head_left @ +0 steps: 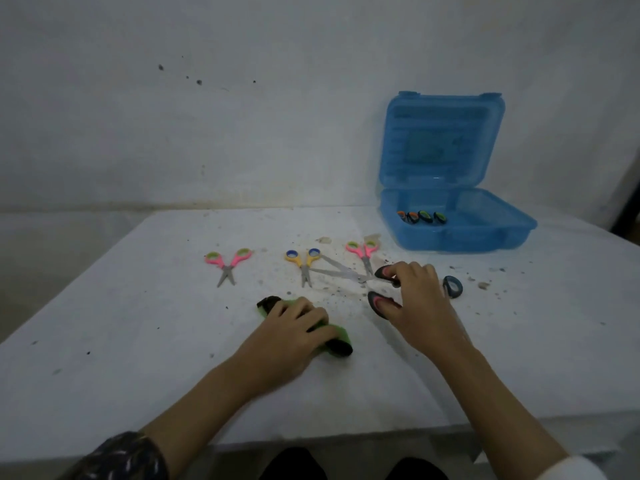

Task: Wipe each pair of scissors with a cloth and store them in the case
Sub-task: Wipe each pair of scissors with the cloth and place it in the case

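Holding the green cloth (pixel 341 332) bunched in my left hand (pixel 294 327), fingers curled round it, I have it resting on the surface (pixel 138 306) near the front edge. My right hand (pixel 415 299) sits at 3 o'clock from the cloth, on the black-handled scissors (pixel 372 301). Its fingertips are hooked into both pink-lined loops, and the long blades are splayed open, pointing toward 10 o'clock.

Those blades run close to the yellow scissors (pixel 304 261) and cross just in front of one pink pair (pixel 363 252); whether they touch, I cannot tell. A second pink pair (pixel 228 261) lies well apart at 9 o'clock. A dark loop (pixel 452 287) peeks out at 3 o'clock of my right hand, likely another large pair, mostly hidden. The blue case (pixel 502 233) stands at 1 o'clock with its lid up, and a few coloured handles (pixel 420 217) are already inside.

I judge this black pair to be the heaviest thing here: stiff steel, sharp along the inner edges, and loose at the pivot while it is open. The rubbery loops are the safe hold. I would close the blades before lifting, then fold the soft cloth over the flat sides and draw it from pivot to tip, keeping my fingers off the edge. Grit is scattered on the surface nearby, so the wiped pair should go straight into the case.
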